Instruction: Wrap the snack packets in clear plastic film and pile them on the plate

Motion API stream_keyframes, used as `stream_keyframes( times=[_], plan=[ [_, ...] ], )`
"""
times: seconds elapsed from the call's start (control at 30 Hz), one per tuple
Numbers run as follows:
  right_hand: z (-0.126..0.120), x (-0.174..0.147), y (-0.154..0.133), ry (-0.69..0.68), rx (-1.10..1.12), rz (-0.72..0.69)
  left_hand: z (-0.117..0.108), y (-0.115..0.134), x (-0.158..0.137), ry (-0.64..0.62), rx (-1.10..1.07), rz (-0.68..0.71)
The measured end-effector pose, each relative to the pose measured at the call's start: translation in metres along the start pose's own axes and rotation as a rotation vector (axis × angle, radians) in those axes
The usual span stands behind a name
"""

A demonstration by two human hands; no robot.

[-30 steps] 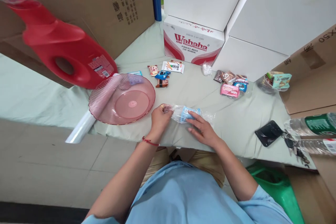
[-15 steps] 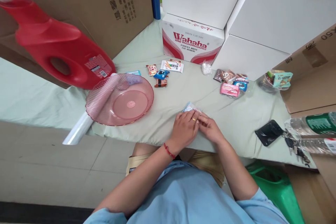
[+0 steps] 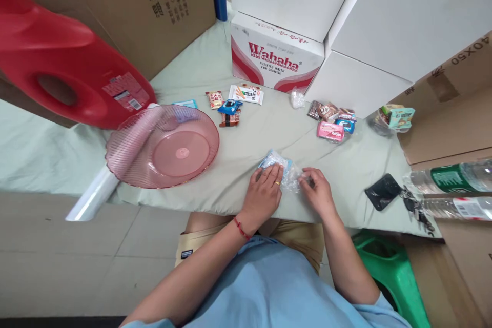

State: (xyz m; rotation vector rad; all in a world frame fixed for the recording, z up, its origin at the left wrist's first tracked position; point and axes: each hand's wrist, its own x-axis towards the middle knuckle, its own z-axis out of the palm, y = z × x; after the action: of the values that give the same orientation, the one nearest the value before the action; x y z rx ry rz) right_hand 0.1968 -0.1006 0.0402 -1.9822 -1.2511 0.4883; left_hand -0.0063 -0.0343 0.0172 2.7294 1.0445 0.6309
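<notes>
On the cloth in front of me lies a small blue and white packet [image 3: 271, 158] with clear plastic film [image 3: 294, 178] around it. My left hand [image 3: 263, 189] rests flat on the packet, fingers stretched out and pressing it down. My right hand [image 3: 318, 192] pinches the loose film at the packet's right side between thumb and fingers. The film is crumpled and stretches between the two hands. Part of the packet is hidden under my left fingers.
A pink glass plate [image 3: 215, 149] leans over a roll of plastic film [image 3: 91, 196], beside a red jug [image 3: 88, 69]. Snack packets [image 3: 230, 107], a crumpled film ball [image 3: 297, 98] and wrapped snacks [image 3: 330, 132] lie behind. Right are a black pouch [image 3: 382, 192], keys [image 3: 417, 210] and bottles [image 3: 448, 178].
My right hand has moved away to the right from my left hand, drawing the film out with it. More of the packet and film now shows. The whole view has shifted slightly.
</notes>
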Motion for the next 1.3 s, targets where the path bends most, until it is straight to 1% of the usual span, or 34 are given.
stream_keyframes(
  times=[0.07,0.1,0.13,0.17,0.2,0.27,0.33,0.4,0.47,0.53,0.63,0.7,0.83,0.9,1.0,1.07,1.1,1.17,1.23,1.3],
  plan=[
    [-0.002,0.007,-0.016,-0.025,0.115,0.097,0.001,0.000,0.000,-0.012,0.002,0.007],
    [-0.001,0.013,-0.027,-0.030,0.147,0.119,0.001,0.000,0.000,-0.014,0.001,0.011],
    [0.002,0.022,-0.039,-0.036,0.146,0.110,0.002,0.000,0.000,-0.013,0.000,0.017],
    [0.007,0.031,-0.052,-0.044,0.108,0.071,0.004,0.000,0.000,-0.009,-0.002,0.022],
    [0.015,0.041,-0.065,-0.056,0.032,0.013,0.005,0.000,-0.001,-0.005,-0.004,0.028],
    [0.036,0.060,-0.091,-0.137,-0.215,-0.075,0.006,0.000,-0.003,-0.001,-0.013,0.033],
    [0.060,0.072,-0.113,-0.251,-0.484,-0.107,0.006,0.001,-0.008,0.001,-0.025,0.009],
    [0.081,0.076,-0.129,-0.317,-0.664,-0.131,0.004,0.002,-0.015,0.022,-0.035,-0.050],
    [0.093,0.073,-0.138,-0.341,-0.746,-0.157,0.002,0.002,-0.023,0.075,-0.047,-0.103],
    [0.097,0.068,-0.140,-0.353,-0.783,-0.167,0.000,0.000,-0.030,0.161,-0.087,-0.124],
    [0.090,0.060,-0.134,-0.351,-0.799,-0.147,-0.002,-0.006,-0.038,0.321,-0.198,-0.096],
    [0.083,0.055,-0.128,-0.331,-0.776,-0.153,-0.002,-0.010,-0.039,0.378,-0.256,-0.069],
    [0.075,0.041,-0.113,-0.270,-0.703,-0.241,-0.001,-0.009,-0.038,0.374,-0.250,-0.029],
    [0.074,0.034,-0.104,-0.212,-0.651,-0.251,-0.001,-0.008,-0.038,0.364,-0.236,0.002],
    [0.068,0.026,-0.087,-0.050,-0.471,-0.268,-0.001,-0.009,-0.039,0.361,-0.255,0.059],
    [0.057,0.023,-0.073,0.084,-0.254,-0.263,-0.003,-0.010,-0.038,0.369,-0.299,0.096],
    [0.051,0.022,-0.065,0.138,-0.118,-0.230,-0.004,-0.011,-0.038,0.374,-0.329,0.101],
    [0.037,0.019,-0.048,0.196,0.182,-0.092,-0.009,-0.011,-0.037,0.384,-0.392,0.080],
    [0.026,0.016,-0.030,0.204,0.461,0.079,-0.017,-0.012,-0.039,0.400,-0.433,0.055],
    [0.018,0.011,-0.013,0.208,0.649,0.206,-0.030,-0.015,-0.047,0.415,-0.417,0.067]
  ],
)
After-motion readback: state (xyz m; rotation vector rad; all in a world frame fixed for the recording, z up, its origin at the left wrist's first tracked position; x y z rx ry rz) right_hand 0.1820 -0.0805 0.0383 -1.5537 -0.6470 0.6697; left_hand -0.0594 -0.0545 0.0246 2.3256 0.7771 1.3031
